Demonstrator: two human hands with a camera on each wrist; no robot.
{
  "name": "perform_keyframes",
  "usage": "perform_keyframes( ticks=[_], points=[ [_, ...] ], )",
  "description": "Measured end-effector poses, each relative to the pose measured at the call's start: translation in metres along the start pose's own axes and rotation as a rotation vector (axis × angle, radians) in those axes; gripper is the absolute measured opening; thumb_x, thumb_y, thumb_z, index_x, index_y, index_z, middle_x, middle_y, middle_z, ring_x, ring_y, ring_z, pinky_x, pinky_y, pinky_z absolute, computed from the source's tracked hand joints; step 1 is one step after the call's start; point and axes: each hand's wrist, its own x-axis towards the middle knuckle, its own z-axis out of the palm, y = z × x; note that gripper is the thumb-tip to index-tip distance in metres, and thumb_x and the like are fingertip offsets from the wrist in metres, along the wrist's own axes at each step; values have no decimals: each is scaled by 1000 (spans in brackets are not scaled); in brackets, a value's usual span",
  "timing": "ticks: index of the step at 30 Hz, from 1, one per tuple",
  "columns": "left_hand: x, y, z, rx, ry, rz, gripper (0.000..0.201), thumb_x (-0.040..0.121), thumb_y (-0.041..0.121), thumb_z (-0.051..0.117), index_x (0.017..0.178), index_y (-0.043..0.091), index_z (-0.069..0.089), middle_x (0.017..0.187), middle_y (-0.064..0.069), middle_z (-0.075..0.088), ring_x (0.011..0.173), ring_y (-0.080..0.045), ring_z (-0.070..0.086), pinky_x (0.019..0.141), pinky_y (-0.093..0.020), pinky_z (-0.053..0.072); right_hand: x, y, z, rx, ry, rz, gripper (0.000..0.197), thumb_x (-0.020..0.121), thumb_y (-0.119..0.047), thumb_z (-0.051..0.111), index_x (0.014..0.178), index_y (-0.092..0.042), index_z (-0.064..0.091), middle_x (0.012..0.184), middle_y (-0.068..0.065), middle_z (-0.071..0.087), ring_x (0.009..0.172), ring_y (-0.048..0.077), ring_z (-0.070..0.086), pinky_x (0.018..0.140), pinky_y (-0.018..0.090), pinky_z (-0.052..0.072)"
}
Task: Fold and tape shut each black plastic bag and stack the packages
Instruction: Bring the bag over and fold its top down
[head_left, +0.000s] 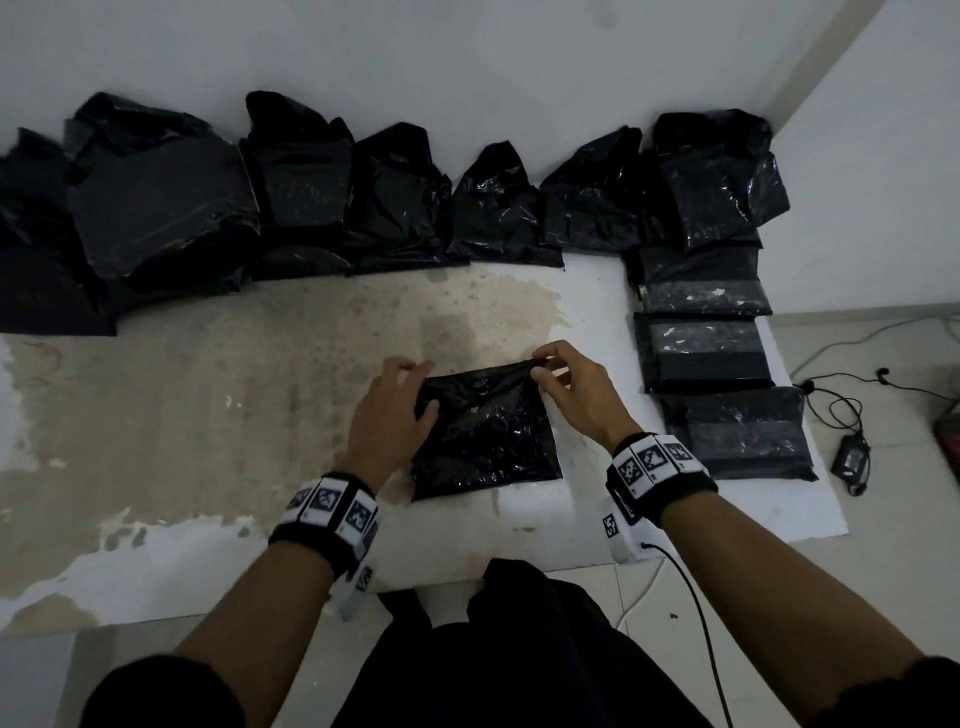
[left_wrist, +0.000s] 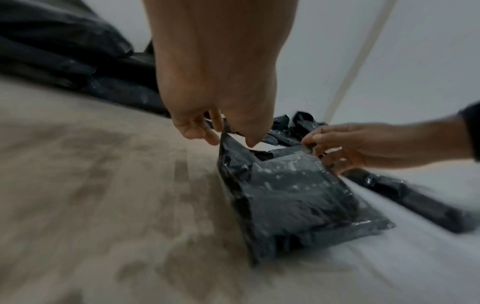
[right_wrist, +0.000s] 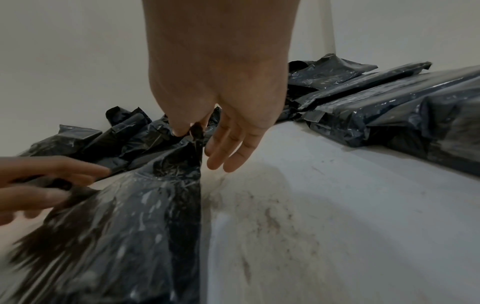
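The right hand (head_left: 574, 395) pinches the far right corner of the black bag (head_left: 485, 434); the left hand (head_left: 392, 410) grips its far left corner. The bag lies on a stained white tabletop (head_left: 234, 395) against a pale wall (head_left: 467, 62), beside 3 taped packages (head_left: 709, 353).

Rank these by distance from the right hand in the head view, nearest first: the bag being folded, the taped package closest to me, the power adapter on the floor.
1. Bag being folded, pinched by the right hand.
2. Taped package, to its right.
3. Power adapter, farther right, on the floor.
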Motion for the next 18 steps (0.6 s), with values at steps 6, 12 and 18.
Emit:
perform_keyframes(
  ticks=[6,12,18],
  points=[
    [28,-5,-11,203,-155,72,23,95,29,66,110,12,64,125,-7,42,101,-30,54,74,-37,47,-42,3,27,-361,50,-195,83,87,-55,70,156,-30,32,149,5,39,131,24,42,104,39,42],
    [28,-23,-28,34,-133,-55,14,97,26,64,98,13,60,104,-7,54,93,-32,58,75,-40,48,-63,22,51,-442,31,-112,99,84,-69,60,162,-27,15,156,10,36,141,28,36,107,46,40],
    [7,-13,-20,-469,-54,-419,45,88,42,74,112,15,48,98,3,59,89,-15,59,75,-31,48,-60,26,51,-436,56,-85,109,80,-74,61,162,-18,16,147,10,44,130,29,43,103,47,42]
  ],
)
